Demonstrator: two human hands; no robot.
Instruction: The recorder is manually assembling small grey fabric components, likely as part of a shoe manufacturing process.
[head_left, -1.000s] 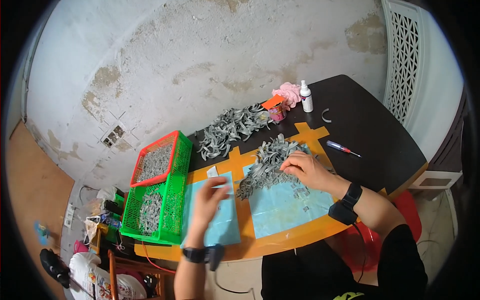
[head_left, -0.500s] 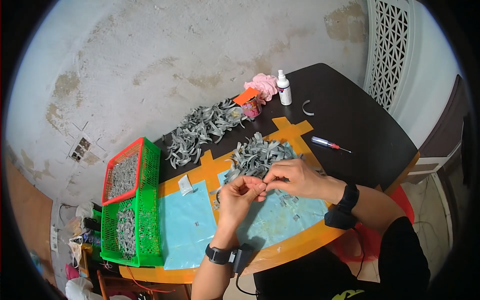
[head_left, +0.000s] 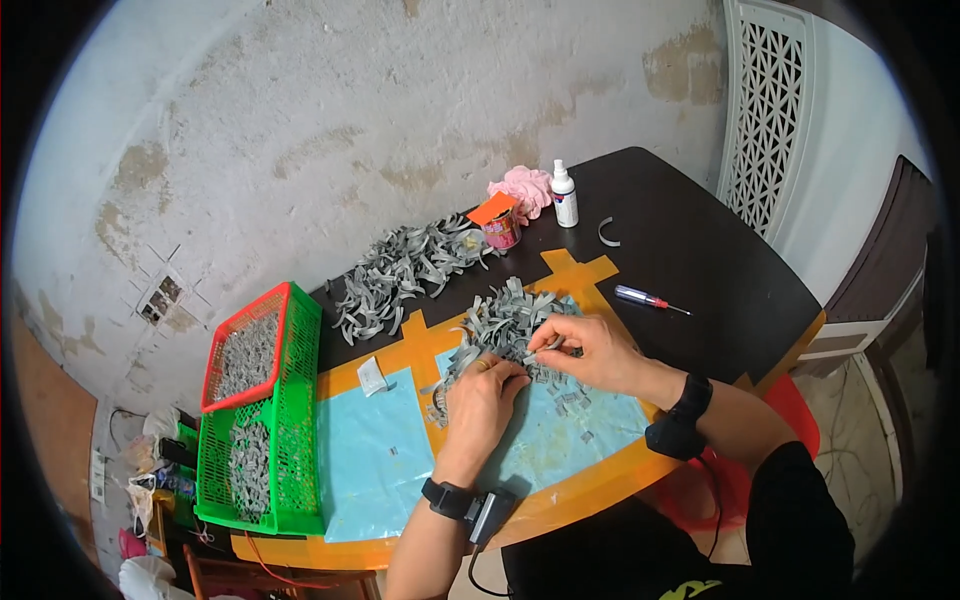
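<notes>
A heap of curved grey strips (head_left: pixel 512 308) lies on the light-blue sheet in front of me. My left hand (head_left: pixel 482 398) is at the heap's near edge, palm down, with its fingers bent and thumb drawn in; what they hold, if anything, is hidden. Just to its right, my right hand (head_left: pixel 588 352) pinches a grey strip between thumb and fingertips, low over the heap. Several small flat grey pieces (head_left: pixel 572 400) are scattered on the sheet below the right hand.
A second strip pile (head_left: pixel 405 270) lies farther back. Left stand a green basket (head_left: pixel 300 470) and a red-rimmed basket (head_left: pixel 283 335), both with small grey pieces. Beyond are a pink-labelled can (head_left: pixel 502 232), white spray bottle (head_left: pixel 565 195), pink cloth (head_left: pixel 522 188) and screwdriver (head_left: pixel 645 297). A white packet (head_left: pixel 372 376) lies left.
My hands, fingertips together half a second ago, have moved apart. The left has turned palm down onto the heap's edge; the right has shifted slightly and now pinches a strip.
</notes>
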